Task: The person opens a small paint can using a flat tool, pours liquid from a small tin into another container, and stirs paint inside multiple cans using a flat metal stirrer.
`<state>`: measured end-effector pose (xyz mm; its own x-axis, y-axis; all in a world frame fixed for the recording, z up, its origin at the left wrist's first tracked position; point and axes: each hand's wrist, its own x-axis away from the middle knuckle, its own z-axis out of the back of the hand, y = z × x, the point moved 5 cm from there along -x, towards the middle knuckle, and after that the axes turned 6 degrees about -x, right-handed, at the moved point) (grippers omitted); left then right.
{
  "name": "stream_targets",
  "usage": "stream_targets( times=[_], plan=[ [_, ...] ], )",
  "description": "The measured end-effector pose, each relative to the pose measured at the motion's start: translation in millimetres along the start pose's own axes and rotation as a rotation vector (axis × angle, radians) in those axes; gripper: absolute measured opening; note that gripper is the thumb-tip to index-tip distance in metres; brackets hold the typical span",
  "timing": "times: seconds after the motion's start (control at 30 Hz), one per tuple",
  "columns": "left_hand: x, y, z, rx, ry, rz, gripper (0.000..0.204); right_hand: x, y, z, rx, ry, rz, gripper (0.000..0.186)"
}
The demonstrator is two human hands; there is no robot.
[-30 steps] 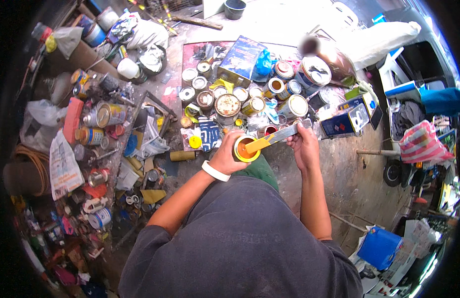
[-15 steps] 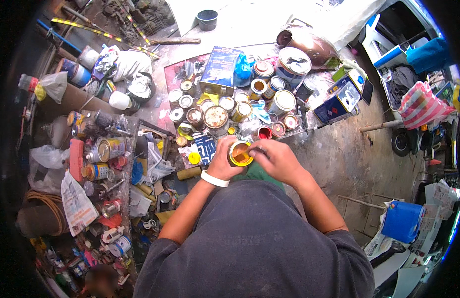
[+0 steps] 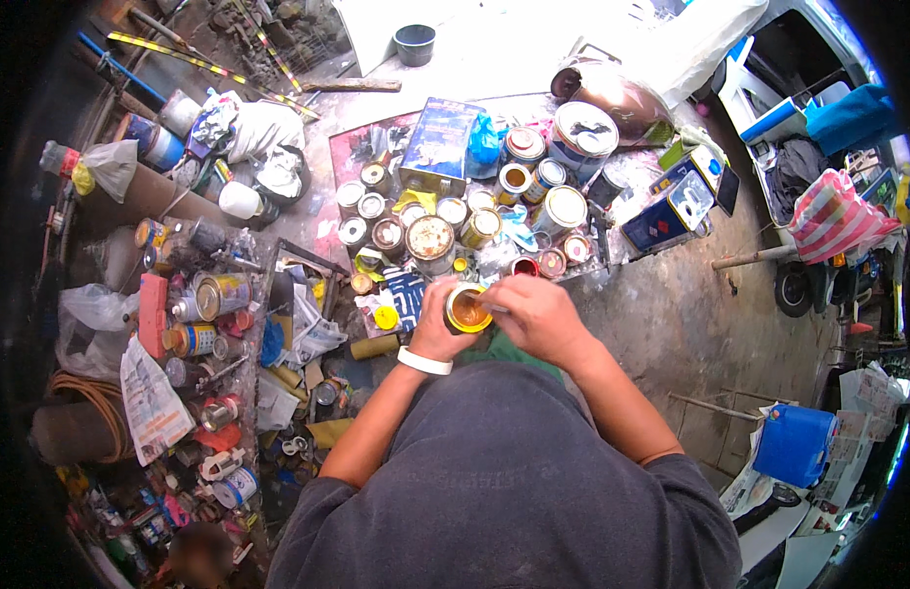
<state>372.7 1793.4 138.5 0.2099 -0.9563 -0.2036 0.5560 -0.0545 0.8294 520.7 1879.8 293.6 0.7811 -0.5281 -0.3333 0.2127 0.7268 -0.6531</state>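
Observation:
My left hand is wrapped round a small open can with a yellow rim, which it holds up in front of my body. Brownish-orange paint shows inside. Over the can's right edge, my right hand pinches a thin stirring stick whose lower end reaches into the can. The fingers hide most of this stick. Just beyond the hands stands an open can of red paint. A rust-stained closed can and a blue-and-white patterned cloth lie close to my left hand.
Several paint cans crowd the low table ahead, around a large blue rectangular tin. At its right stands another blue tin. A cluttered bench runs along my left. On the floor side at right sits a blue jerrycan.
The can in my left hand has shifted slightly left and down. My right hand has moved a little left and lower over the rim, and less of the stick shows.

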Motion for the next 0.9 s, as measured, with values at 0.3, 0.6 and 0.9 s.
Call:
stream_targets(
  times=[0.3,0.6,0.9],
  plan=[
    [-1.1,-8.8,-1.6,-0.002,0.035,0.0,0.088,-2.4,0.9,-5.3,-0.091,-0.023,0.083,0.014],
    [-0.1,-15.6,-3.4,-0.002,0.075,-0.001,0.089,-4.4,0.3,-9.9,-0.103,-0.087,0.056,0.013],
    [0.2,-10.9,7.4,-0.03,0.077,0.037,0.088,-4.2,3.3,-9.5,-0.098,-0.119,-0.021,0.016]
  ],
)
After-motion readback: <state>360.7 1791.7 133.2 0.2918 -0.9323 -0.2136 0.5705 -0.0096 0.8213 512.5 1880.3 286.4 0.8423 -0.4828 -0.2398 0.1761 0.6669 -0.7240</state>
